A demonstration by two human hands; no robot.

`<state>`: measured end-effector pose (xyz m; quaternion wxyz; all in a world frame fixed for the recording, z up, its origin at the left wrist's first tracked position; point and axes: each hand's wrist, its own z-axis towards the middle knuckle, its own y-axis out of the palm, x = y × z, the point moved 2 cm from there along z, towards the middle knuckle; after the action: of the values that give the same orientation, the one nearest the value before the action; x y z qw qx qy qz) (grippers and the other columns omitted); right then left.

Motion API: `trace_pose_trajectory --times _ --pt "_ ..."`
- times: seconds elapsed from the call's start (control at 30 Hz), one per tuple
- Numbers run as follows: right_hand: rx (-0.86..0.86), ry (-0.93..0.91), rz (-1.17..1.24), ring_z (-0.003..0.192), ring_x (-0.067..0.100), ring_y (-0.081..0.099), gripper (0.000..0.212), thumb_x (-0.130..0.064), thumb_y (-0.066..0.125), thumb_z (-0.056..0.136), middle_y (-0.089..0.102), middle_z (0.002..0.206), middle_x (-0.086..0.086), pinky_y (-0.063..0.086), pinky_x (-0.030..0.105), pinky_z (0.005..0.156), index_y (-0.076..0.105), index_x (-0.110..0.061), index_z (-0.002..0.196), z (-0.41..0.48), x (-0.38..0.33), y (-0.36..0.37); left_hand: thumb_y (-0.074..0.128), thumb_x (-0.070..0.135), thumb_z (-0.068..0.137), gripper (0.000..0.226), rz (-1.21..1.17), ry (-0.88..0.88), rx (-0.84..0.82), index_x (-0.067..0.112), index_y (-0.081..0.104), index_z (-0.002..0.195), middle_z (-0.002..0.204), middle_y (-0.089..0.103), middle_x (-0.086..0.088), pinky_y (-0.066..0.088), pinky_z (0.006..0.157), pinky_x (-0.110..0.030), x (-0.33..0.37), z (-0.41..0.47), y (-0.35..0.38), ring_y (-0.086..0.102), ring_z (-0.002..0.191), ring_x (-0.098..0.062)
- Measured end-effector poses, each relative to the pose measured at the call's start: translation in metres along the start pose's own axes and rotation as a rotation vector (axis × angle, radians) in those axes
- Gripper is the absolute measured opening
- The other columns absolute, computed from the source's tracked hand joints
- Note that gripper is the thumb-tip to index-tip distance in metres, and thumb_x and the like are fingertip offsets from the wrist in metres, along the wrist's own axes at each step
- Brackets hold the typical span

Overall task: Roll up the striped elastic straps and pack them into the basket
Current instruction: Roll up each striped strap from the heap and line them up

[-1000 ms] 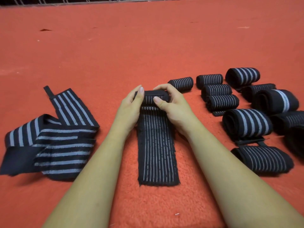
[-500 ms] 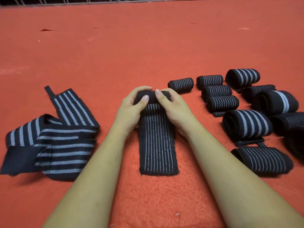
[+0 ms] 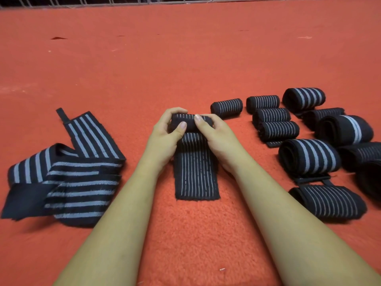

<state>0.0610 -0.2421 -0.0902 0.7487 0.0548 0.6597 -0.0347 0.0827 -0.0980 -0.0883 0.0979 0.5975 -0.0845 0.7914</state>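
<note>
While both hands clasp the rolled far end of the black elastic strap with thin pale lengthwise stripes [image 3: 195,174], the step in hand looks to be the rolling itself, roughly halfway along this strap. The left hand [image 3: 165,139] curls its fingers over the far side of the roll [image 3: 185,120] with the thumb pressed on the near face. The right hand [image 3: 220,139] grips it likewise from the right, thumb tip on top. The roll sits in the middle of the orange-red fleecy carpet [image 3: 185,58]. The strap's unrolled tail lies flat, running from the roll toward the near side between the two forearms, and its end is square and a little fuzzy.

The next move, as I judge it, calls for turning the roll toward the near side over the flat tail. Even pressure from both thumbs should keep the edges flush and the coil tight. Elastic like this would likely spring loose if the grip slackens.

To the right lies a cluster of finished black striped rolls [image 3: 278,131], some narrow with fine stripes, some fat with broad pale bands. To the left, a loose heap of wide black strap with broad grey stripes [image 3: 68,178] waits unrolled. No basket shows plainly, so packing seems some way off.
</note>
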Motion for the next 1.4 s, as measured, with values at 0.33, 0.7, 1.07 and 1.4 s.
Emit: trace_pose_trajectory --times 0.33,0.7,1.07,1.4 --pt "-0.101 -0.149 0.016 0.086 0.02 0.056 0.023 -0.015 0.065 0.084 0.056 0.093 0.008 0.049 0.041 0.081 0.057 -0.022 0.104 0.0011 0.0007 -0.003 0.051 0.041 0.102 0.03 0.163 -0.121 0.119 0.016 0.065 0.109 0.097 0.068 0.006 0.048 0.078 -0.025 -0.0001 -0.0004 0.0031 0.062 0.084 -0.004" --pt "0.005 -0.018 -0.019 0.083 0.011 0.058 0.029 -0.043 0.057 0.098 0.06 0.09 0.0 0.047 0.035 0.081 0.058 -0.014 0.099 0.0029 0.0025 -0.001 0.06 0.028 0.089 0.028 0.08 0.023 -0.029 0.026 0.059 0.117 0.095 0.061 0.007 0.046 0.066 -0.019 -0.001 -0.0002 0.0016 0.055 0.077 -0.007" --pt "-0.019 -0.054 0.002 0.09 0.008 0.062 0.028 -0.032 0.064 0.095 0.065 0.099 0.001 0.051 0.028 0.085 0.059 -0.011 0.112 0.0012 0.0003 -0.0002 0.059 0.024 0.091 0.028 0.067 -0.013 0.019 0.024 0.057 0.119 0.098 0.06 -0.003 0.049 0.071 -0.029 -0.0027 0.0008 -0.0014 0.056 0.083 -0.014" --pt "-0.058 -0.168 -0.048 0.089 0.016 0.058 0.027 -0.023 0.065 0.086 0.061 0.094 0.005 0.05 0.041 0.088 0.057 -0.018 0.111 0.0025 0.0015 -0.003 0.055 0.045 0.099 0.021 0.14 -0.125 0.084 0.027 0.063 0.105 0.102 0.069 0.007 0.051 0.093 -0.035 -0.0056 0.0015 0.0023 0.065 0.095 -0.007"
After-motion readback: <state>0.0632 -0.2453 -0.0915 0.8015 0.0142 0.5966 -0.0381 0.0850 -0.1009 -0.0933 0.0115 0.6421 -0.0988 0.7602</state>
